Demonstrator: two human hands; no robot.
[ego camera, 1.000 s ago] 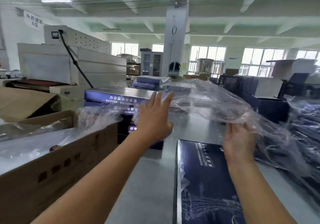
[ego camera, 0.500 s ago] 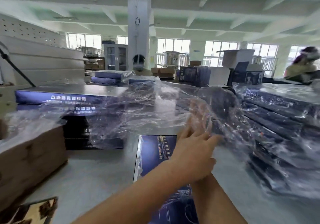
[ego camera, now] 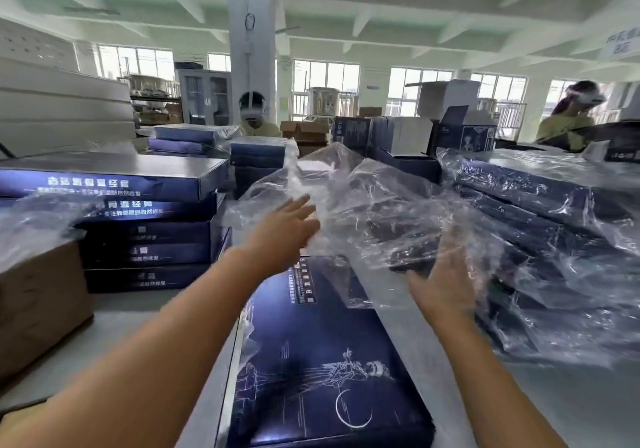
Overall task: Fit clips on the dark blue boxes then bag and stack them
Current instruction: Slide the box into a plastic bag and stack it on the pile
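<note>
A flat dark blue box (ego camera: 322, 371) with a white line drawing lies on the grey table (ego camera: 145, 330) right in front of me. Above its far end a clear plastic bag (ego camera: 374, 205) hangs crumpled in the air. My left hand (ego camera: 284, 233) reaches forward with straight fingers touching the bag's left side. My right hand (ego camera: 446, 281) is raised under the bag's right part, fingers spread inside or behind the film; I cannot tell whether it grips the film.
A stack of dark blue boxes (ego camera: 138, 226) stands at the left, beside a brown carton (ego camera: 38, 302) with plastic on top. Bagged boxes (ego camera: 554, 226) are piled at the right. Two people (ego camera: 254, 115) with headsets work at the far side.
My view has swung to the right. My left hand moved left off the right hand and now touches the bag's left side; the hands are apart, and the bag is spread wider.
</note>
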